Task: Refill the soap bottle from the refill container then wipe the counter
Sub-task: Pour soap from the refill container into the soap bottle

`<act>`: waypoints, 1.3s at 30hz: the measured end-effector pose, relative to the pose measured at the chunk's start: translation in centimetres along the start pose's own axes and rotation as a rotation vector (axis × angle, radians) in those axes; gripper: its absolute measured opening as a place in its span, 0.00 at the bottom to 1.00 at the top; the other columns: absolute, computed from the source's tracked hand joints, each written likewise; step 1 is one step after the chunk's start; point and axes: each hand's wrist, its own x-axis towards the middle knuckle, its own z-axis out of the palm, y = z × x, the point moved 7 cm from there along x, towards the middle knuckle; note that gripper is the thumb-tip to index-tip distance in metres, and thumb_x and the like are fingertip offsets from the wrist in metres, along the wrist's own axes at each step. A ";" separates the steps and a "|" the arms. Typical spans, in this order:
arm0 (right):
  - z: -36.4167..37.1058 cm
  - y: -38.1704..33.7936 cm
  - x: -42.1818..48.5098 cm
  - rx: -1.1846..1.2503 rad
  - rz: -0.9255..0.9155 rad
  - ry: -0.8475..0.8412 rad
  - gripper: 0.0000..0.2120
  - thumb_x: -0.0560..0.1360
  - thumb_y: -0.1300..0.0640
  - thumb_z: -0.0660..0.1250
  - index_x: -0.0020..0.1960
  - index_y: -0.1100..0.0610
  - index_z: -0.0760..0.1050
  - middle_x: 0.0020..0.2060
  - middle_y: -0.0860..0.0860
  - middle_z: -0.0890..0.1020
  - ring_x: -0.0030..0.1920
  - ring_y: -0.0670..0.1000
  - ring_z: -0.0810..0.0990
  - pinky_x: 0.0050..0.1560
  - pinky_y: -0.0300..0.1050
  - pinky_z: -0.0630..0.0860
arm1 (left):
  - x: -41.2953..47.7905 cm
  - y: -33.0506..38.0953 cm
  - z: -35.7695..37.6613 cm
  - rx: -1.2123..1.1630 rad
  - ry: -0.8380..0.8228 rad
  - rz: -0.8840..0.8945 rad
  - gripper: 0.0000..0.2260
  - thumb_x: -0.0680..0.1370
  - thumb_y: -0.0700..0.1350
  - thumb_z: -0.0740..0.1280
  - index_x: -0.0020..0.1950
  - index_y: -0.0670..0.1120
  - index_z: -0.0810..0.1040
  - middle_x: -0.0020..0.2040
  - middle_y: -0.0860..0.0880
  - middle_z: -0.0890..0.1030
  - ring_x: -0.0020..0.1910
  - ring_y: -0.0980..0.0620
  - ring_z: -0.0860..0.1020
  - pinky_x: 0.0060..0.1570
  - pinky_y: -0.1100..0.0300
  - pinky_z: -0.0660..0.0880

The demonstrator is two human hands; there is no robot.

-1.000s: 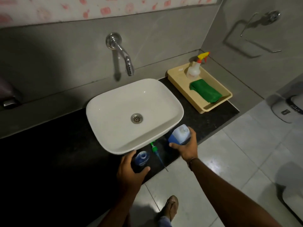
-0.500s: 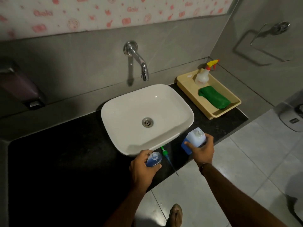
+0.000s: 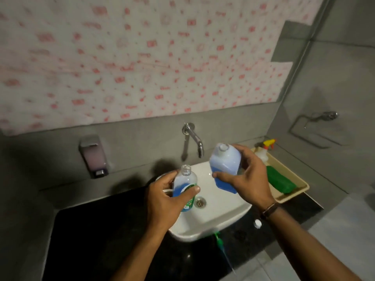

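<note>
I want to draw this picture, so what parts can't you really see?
All in the head view:
- The soap bottle: its label and lower half are covered by the left hand.
- The refill container: its right side is hidden behind the right hand.
- The spray bottle: partly hidden behind that hand too.
- The wall pattern: too blurred to read.
- The pump tube: too thin and dim near the bottom.

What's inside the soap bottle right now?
The soap bottle, open-necked in the left hand, shows blue liquid low down and looks clear above. The fingers and label hide its bottom, so the exact level is unclear.
</note>
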 end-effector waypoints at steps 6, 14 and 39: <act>4.3 -8.7 4.3 -0.247 -0.231 -0.160 0.36 0.55 0.47 0.85 0.61 0.43 0.76 0.49 0.36 0.82 0.46 0.38 0.80 0.45 0.28 0.73 | 2.2 4.3 -4.4 0.040 0.068 0.116 0.18 0.65 0.48 0.85 0.50 0.62 0.86 0.44 0.59 0.88 0.42 0.57 0.87 0.43 0.55 0.86; 8.0 -13.8 5.9 -0.505 -0.467 -0.193 0.38 0.57 0.43 0.84 0.64 0.44 0.75 0.57 0.44 0.84 0.52 0.51 0.83 0.49 0.41 0.76 | 2.4 5.1 -8.7 0.116 0.172 0.177 0.19 0.64 0.53 0.85 0.50 0.66 0.84 0.47 0.66 0.87 0.44 0.60 0.86 0.42 0.60 0.85; 10.5 -18.3 4.8 -0.610 -0.627 -0.191 0.31 0.65 0.55 0.82 0.66 0.52 0.77 0.56 0.53 0.85 0.52 0.59 0.82 0.53 0.58 0.81 | 2.0 5.1 -11.4 0.151 0.242 0.156 0.21 0.65 0.56 0.83 0.56 0.60 0.85 0.48 0.62 0.87 0.44 0.61 0.86 0.43 0.56 0.86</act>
